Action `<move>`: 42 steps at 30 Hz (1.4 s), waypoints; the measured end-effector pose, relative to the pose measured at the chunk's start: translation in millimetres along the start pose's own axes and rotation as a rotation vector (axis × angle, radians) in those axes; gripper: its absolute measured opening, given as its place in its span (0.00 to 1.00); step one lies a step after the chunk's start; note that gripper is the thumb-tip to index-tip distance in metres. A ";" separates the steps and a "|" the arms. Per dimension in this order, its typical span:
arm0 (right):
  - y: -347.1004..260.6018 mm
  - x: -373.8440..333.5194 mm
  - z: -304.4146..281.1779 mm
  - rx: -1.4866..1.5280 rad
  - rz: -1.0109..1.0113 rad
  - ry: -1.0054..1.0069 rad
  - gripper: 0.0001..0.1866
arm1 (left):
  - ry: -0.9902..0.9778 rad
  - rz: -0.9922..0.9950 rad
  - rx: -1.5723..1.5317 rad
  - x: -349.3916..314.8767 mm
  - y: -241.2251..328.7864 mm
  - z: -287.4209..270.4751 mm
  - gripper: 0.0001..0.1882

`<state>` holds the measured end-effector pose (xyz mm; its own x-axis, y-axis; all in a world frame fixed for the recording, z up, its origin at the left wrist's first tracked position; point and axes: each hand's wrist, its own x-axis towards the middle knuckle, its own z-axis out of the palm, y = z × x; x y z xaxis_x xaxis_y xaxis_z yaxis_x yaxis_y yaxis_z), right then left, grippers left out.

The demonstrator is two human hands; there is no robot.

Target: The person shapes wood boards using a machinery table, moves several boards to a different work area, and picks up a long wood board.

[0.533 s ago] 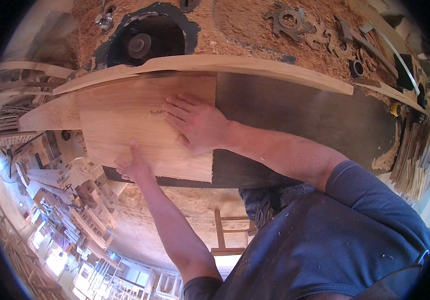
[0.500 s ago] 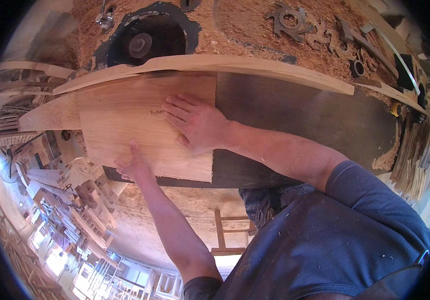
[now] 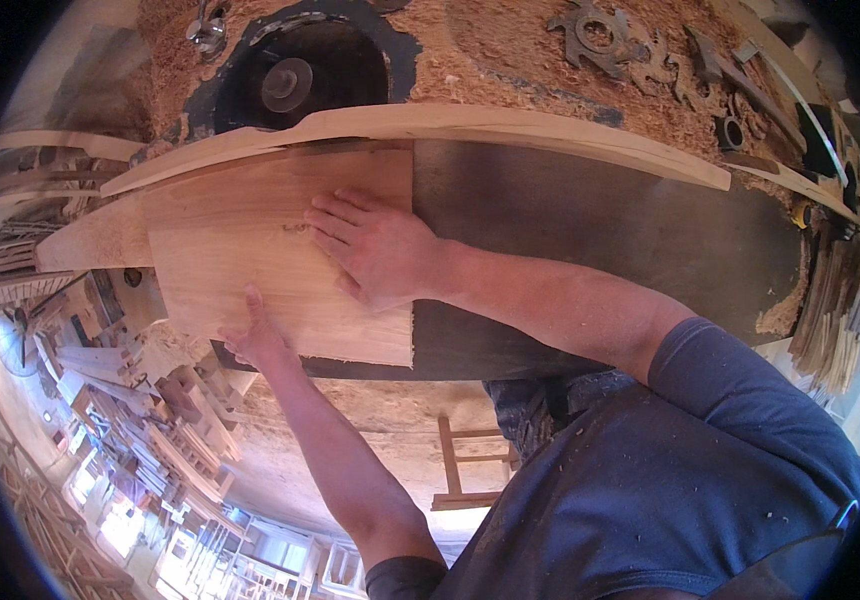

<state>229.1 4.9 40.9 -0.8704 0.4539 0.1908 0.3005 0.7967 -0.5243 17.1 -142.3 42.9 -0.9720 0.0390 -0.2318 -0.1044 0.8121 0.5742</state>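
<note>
A wide, pale wooden panel [image 3: 220, 240] lies on the dark machine table [image 3: 590, 230], its far edge along a long wooden fence strip [image 3: 470, 122]. My right hand [image 3: 380, 250] rests flat on top of the panel near its right end, fingers stretched out to the left. At the near edge, toward the left, my left hand [image 3: 260, 335] holds the panel, with the thumb on the top face and the fingers at the edge. Their tips are partly hidden.
Beyond the strip is a round dark opening with a spindle [image 3: 287, 85]. Toothed cutter heads [image 3: 595, 35] and a spanner-like tool lie in sawdust at the far right. Wood pieces [image 3: 180, 410] are stacked at the left, and thin strips [image 3: 830, 310] stand at the right.
The panel has slid a little to the left along the strip, and both my hands have moved left with it. The view has shifted slightly.
</note>
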 end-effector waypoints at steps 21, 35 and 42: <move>-11.6 29.6 16.2 -0.041 0.014 0.007 0.33 | -0.043 0.001 -0.168 47.8 -12.8 -2.8 0.68; -22.1 52.9 22.6 -0.051 0.006 0.017 0.34 | -0.011 -0.008 -0.150 73.8 -6.9 -10.8 0.69; -31.4 76.3 32.7 -0.058 0.011 -0.006 0.34 | -0.069 -0.030 -0.217 94.6 1.0 -17.9 0.69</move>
<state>140.5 1.5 44.9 -0.8690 0.4606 0.1806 0.3322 0.8137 -0.4771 -78.7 -148.1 35.6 -0.9517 0.0625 -0.3005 -0.1834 0.6692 0.7201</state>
